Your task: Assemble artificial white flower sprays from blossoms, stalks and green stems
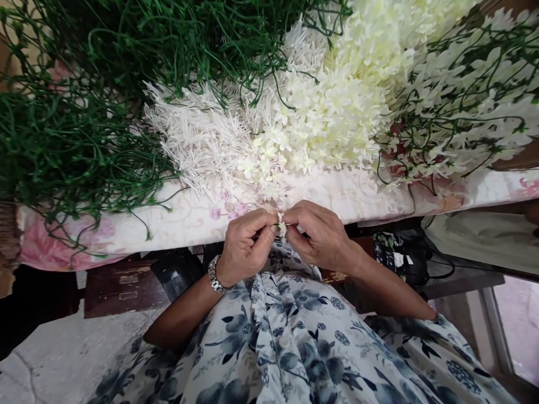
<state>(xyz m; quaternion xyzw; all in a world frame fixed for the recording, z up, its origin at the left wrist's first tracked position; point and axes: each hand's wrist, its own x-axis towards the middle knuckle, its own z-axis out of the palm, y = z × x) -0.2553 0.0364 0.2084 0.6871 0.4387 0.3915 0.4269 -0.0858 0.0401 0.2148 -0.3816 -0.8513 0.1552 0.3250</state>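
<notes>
A small white artificial flower (282, 226) is between my fingertips, just off the table's near edge. My left hand (249, 244) is closed in a pinch at its left side, where a bit of green stem shows at the fingertips. From the right, my right hand (318, 234) pinches close to the petals, with a thin stick-like piece showing between flower and fingers. How the pieces join is hidden by the fingers. Just beyond my hands lie loose cream-white blossoms (320, 123) and a heap of thin white sticks (206, 132).
Green plastic stems (168, 45) pile up at the left and back. Stems with white flowers (471, 101) lie at the right. A floral cloth (130, 227) covers the table. Beneath its edge are a dark mesh-fronted box (177, 275) and a dark patterned bag (400, 258).
</notes>
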